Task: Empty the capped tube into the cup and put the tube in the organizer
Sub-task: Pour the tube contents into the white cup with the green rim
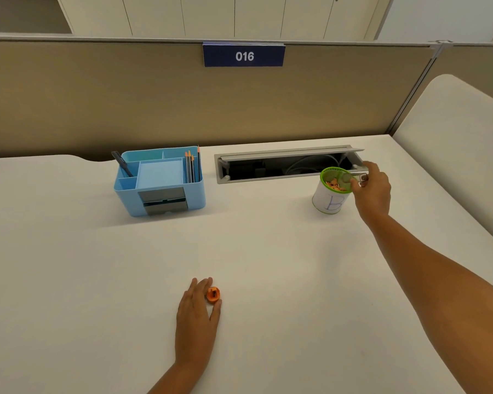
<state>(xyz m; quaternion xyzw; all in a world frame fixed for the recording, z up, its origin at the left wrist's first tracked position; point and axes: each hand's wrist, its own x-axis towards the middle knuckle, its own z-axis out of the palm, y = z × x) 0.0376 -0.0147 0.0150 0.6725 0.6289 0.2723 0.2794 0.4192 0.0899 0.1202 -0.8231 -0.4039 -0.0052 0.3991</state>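
A green-rimmed cup (328, 201) wrapped in white paper marked "B" stands at the right of the desk, with small orange pieces inside. My right hand (374, 191) holds a clear tube (353, 178) tilted over the cup, its open end at the rim. The tube's orange cap (213, 294) sits low on the desk between the thumb and fingers of my left hand (197, 317), which rests flat there. The light blue organizer (160, 182) stands at the back left, holding pencils and a dark pen.
An open grey cable tray (288, 164) is sunk into the desk just behind the cup. A tan partition with a blue "016" sign (244, 56) closes the back. A neighbouring desk edge curves at the far right.
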